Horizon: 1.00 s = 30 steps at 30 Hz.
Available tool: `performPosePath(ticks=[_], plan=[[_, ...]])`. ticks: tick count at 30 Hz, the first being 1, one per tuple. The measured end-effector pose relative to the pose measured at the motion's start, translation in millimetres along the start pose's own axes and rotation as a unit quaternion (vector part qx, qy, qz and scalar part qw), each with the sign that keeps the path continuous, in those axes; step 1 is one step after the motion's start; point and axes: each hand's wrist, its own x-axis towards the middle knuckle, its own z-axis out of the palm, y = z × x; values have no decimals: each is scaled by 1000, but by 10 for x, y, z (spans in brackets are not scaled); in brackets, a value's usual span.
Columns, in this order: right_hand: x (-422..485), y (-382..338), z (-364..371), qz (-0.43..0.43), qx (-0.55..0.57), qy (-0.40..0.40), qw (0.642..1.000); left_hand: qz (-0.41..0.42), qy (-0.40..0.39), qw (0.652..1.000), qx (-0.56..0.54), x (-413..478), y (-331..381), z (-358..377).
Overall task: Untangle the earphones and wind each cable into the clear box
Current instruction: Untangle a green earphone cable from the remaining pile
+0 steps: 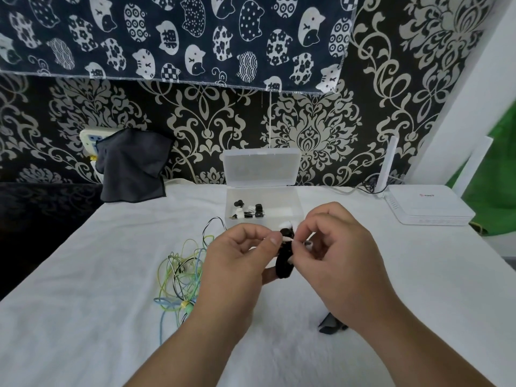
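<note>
- the left hand (237,255) is curled, its thumb and forefinger pinching a wound black earphone bundle (284,261) from the left side.
- the right hand (343,261) meets it from the other side, with thumb and forefinger pinched on a thin white piece (287,239) that crosses the upper part of the bundle; its other fingers are loosely bent.
- the bundle is held upright above the white tablecloth (83,317), between the two hands and just in front of the clear box (296,209); a white earbud (286,225) sticks out at its top.
- the clear box stands at the far middle of the table with its lid (261,169) up against the wall, and black and white earphones (248,212) lie in its left part.
- a loose tangle of green, yellow, blue and black cables (181,277) lies on the cloth left of the left hand, partly hidden by the wrist.
- a small dark object (331,325) shows under the right wrist; what it is cannot be told.
- a dark grey cloth (134,166) hangs at the far left, and a white router (427,205) sits at the far right.
</note>
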Motion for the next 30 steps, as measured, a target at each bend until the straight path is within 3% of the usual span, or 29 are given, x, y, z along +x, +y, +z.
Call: performPosePath(ticks=[4, 11, 20, 25, 30], plan=[[28, 19, -42, 7, 20, -10, 1000, -51, -34, 997, -56, 37, 42, -43], [50, 51, -95, 12, 43, -55, 997, -118, -77, 988, -62, 84, 98, -107], [36, 74, -108, 44, 72, -69, 994, 9, 0, 998, 67, 67, 87, -59], [38, 66, -66, 138, 119, -37, 983, 5, 7, 996, 88, 62, 102, -58], [40, 23, -67, 190, 200, -53, 960, -36, 13, 999, 37, 72, 160, -82]])
